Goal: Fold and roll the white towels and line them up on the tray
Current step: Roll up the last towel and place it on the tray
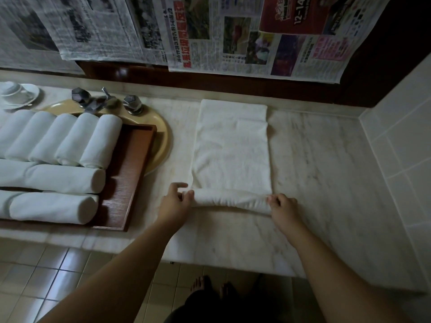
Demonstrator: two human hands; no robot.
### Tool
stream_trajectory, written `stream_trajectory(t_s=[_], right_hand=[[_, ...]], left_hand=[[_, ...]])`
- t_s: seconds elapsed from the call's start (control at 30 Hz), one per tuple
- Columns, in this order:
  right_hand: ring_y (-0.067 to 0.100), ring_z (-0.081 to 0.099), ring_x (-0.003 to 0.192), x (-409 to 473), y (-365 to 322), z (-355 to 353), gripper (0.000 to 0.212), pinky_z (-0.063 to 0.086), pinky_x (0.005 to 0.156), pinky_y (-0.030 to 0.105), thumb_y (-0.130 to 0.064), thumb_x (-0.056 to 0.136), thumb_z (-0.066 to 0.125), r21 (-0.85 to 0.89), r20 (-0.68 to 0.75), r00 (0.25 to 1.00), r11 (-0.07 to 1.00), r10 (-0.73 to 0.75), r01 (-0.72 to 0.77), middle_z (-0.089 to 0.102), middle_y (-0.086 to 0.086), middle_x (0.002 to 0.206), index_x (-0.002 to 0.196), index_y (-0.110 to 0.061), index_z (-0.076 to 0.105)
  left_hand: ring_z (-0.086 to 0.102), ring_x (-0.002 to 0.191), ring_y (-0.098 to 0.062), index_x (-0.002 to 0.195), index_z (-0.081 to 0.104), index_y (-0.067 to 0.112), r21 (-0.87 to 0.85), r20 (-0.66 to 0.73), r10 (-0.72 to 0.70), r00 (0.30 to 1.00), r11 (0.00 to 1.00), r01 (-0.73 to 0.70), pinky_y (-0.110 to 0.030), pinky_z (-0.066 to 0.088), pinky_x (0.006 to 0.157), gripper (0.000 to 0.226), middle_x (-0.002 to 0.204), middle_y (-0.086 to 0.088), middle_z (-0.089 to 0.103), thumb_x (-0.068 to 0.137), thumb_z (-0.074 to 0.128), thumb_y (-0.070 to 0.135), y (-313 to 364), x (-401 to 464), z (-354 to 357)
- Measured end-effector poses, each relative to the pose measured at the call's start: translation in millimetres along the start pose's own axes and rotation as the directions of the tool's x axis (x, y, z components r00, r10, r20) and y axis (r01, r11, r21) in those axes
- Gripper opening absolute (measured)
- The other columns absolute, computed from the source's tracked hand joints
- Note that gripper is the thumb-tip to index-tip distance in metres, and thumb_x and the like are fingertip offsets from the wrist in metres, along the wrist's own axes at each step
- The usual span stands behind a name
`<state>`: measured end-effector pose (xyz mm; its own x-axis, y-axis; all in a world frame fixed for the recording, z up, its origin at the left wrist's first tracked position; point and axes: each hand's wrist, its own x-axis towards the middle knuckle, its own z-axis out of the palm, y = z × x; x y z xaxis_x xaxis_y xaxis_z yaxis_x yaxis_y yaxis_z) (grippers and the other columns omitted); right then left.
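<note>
Head view: towel roll just begun on the counter

Folded into a long strip, flat on the marble counter (314, 159) right of the tray, lengthwise away from the body: white towel (232, 145), near end already curled into a thin roll. Pinched at the roll's left end by the left hand (175, 201), at its right end by the right hand (281, 206), fingers curled over the cloth, likely to keep the roll even and tight. Lined up on the wooden tray (130, 173): finished rolled towels (70, 138), with bare wood at the right end, probably for this one. Pinned to the wall behind: newspapers (233, 36), "12-14" legible on a red advert, the rest too small to read.
</note>
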<state>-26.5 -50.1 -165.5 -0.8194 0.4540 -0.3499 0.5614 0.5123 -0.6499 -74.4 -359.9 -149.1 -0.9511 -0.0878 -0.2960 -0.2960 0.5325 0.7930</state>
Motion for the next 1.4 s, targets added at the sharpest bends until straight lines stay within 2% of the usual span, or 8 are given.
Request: stream_trajectory(t_s=[0.13, 0.27, 0.4, 0.53, 0.83, 1.03, 1.13, 1.4], right_hand=[[0.023, 0.055, 0.102, -6.2, -7.7, -3.2, 0.034, 0.046, 0.091, 0.033, -0.006, 0.094, 0.064, -0.127, -0.12, 0.929, 0.934, -0.35, 0.335, 0.051, 0.005, 0.113, 0.116, -0.031, 0.069], [0.029, 0.062, 0.092, -25.5, -6.8, 0.1, 0.059, 0.051, 0.074, 0.038, 0.012, 0.073, 0.058, -0.444, 0.044, 0.671, 0.588, -0.74, 0.677, 0.065, 0.004, 0.106, 0.122, -0.017, 0.075], [0.034, 0.063, 0.119, -46.0, 1.9, 8.7, 0.057, 0.054, 0.097, 0.048, -0.015, 0.083, 0.048, -0.528, 0.021, 0.682, 0.571, -0.731, 0.629, 0.067, 0.013, 0.131, 0.137, -0.008, 0.066], [0.034, 0.06, 0.118, -39.8, 5.7, 12.7, 0.062, 0.053, 0.099, 0.045, -0.015, 0.084, 0.078, -0.515, 0.038, 0.736, 0.618, -0.676, 0.594, 0.061, 0.012, 0.132, 0.143, -0.012, 0.06], [0.009, 0.049, 0.109, -38.7, 13.2, -20.5, 0.051, 0.046, 0.1, 0.032, -0.051, 0.099, 0.061, -0.295, 0.302, 0.846, 0.801, -0.439, 0.521, 0.042, -0.016, 0.114, 0.147, -0.035, 0.054], [0.003, 0.063, 0.094, -54.9, 15.0, -21.0, 0.022, 0.054, 0.082, 0.03, -0.043, 0.089, 0.077, 0.108, 0.178, 0.956, 0.97, -0.233, 0.217, 0.065, -0.017, 0.104, 0.104, -0.038, 0.062], [0.012, 0.06, 0.083, -42.7, 9.9, -20.1, 0.009, 0.048, 0.075, 0.028, -0.038, 0.092, 0.075, 0.137, 0.099, 0.976, 0.975, -0.192, 0.178, 0.062, -0.004, 0.101, 0.096, -0.033, 0.068], [0.016, 0.059, 0.085, -13.0, -0.3, -8.0, 0.011, 0.052, 0.076, 0.034, -0.03, 0.09, 0.078, 0.068, -0.114, 0.961, 0.963, -0.253, 0.262, 0.06, -0.002, 0.098, 0.089, -0.028, 0.068]], left_hand=[[0.052, 0.111, -0.022, 0.122, 0.063, 0.042, 0.28, -0.076, 0.249, 0.966, 0.935, -0.219, -0.042, 0.05, 0.095, 0.027, 0.119, 0.0, 0.057, 0.098, 0.067, 0.031, 4.1, 4.2, -1.7], [0.059, 0.105, -0.032, 0.11, 0.08, 0.022, 0.554, 0.077, 0.649, 0.757, 0.603, -0.574, -0.044, 0.055, 0.08, 0.034, 0.117, -0.004, 0.069, 0.086, 0.073, -0.001, -3.1, -0.7, 4.8], [0.058, 0.121, -0.027, 0.132, 0.069, 0.013, 0.561, 0.166, 0.684, 0.711, 0.527, -0.638, -0.045, 0.055, 0.096, 0.045, 0.131, -0.004, 0.067, 0.087, 0.069, 0.012, -13.1, -13.8, 4.7], [0.057, 0.125, -0.029, 0.141, 0.061, 0.015, 0.596, 0.236, 0.666, 0.707, 0.475, -0.647, -0.046, 0.053, 0.097, 0.053, 0.138, -0.005, 0.062, 0.094, 0.074, 0.034, -18.4, -7.2, -2.0], [0.057, 0.116, -0.016, 0.142, 0.062, 0.03, 0.425, 0.344, 0.539, 0.769, 0.641, -0.639, -0.031, 0.05, 0.091, 0.048, 0.131, 0.004, 0.067, 0.1, 0.059, 0.051, -25.3, -4.8, -23.4], [0.062, 0.078, 0.0, 0.114, 0.066, 0.043, 0.07, 0.202, 0.171, 0.964, 0.98, -0.188, -0.015, 0.044, 0.066, 0.029, 0.085, 0.017, 0.068, 0.091, 0.067, 0.06, -18.1, -29.7, -22.6], [0.062, 0.074, -0.007, 0.101, 0.069, 0.037, -0.127, 0.136, 0.065, 0.989, 0.991, -0.048, -0.023, 0.046, 0.063, 0.023, 0.082, 0.009, 0.066, 0.089, 0.074, 0.056, -9.2, -26.6, -13.2], [0.057, 0.104, -0.019, 0.093, 0.073, 0.038, 0.171, -0.028, 0.172, 0.985, 0.971, -0.165, -0.036, 0.052, 0.085, 0.012, 0.109, 0.01, 0.056, 0.092, 0.073, 0.05, 4.9, 3.5, 3.2]])
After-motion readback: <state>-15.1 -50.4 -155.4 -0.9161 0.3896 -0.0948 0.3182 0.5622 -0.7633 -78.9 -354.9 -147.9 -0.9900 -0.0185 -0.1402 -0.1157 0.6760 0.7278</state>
